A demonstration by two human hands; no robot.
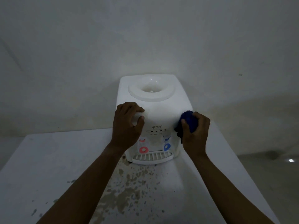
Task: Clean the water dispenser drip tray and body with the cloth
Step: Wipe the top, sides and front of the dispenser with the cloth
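Cloth [189, 120] bunched in fingers of right hand [196, 135] touches dispenser [161, 110] right edge; left hand [126, 128] clasps left corner.

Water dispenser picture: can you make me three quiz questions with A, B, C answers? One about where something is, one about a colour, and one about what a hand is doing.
1. Where is the cloth?
A) in a bucket
B) against the dispenser's side
C) on a chair

2. What colour is the cloth?
A) yellow
B) green
C) blue

3. What is the left hand doing?
A) holding a cup
B) hanging loose
C) holding the dispenser

Answers:
1 B, the right hand presses it there.
2 C, it is dark blue.
3 C, its fingers curl over the dispenser's front corner.
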